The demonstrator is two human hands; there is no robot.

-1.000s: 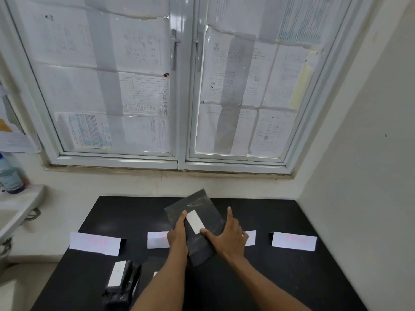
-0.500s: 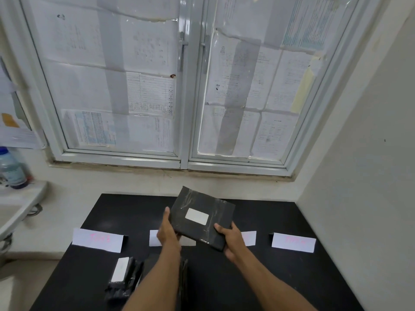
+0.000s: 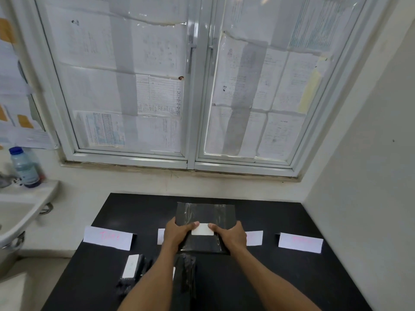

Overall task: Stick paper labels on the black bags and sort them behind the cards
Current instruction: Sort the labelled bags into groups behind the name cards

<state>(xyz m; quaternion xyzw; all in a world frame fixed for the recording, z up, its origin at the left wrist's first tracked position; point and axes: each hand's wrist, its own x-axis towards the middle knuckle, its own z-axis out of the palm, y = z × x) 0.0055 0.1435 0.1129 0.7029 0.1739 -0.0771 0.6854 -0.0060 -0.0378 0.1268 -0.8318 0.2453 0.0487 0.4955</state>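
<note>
Change: since half a second earlier the black bag had come down from a tilted hold in the air to lie flat and square to the table; the view had also drifted right.
Near stock, 7 o'clock: a small stack of white labels lay beside a dark bundle between the forearms, probably bags still to be labelled.
Left hand: clasped the bag's left edge, thumb tip touching the label's left end.
Right hand: clasped the right edge, thumb at the label's right end.
Bag position, 12 o'clock: it lay across the card row, its far half past it, with the white label stuck on its top face.
Cards: four stood in a row, the left card at 10 o'clock, the right card at 2 o'clock, and two middle ones partly hidden by the hands.
Progress: this bag looked labelled and nearly placed; no other bag showed behind any card, so most of the sorting seemed left.
Room: bare tabletop stayed open beyond the cards up to the wall under the window; a side wall closed the table's right edge at 3 o'clock.
</note>
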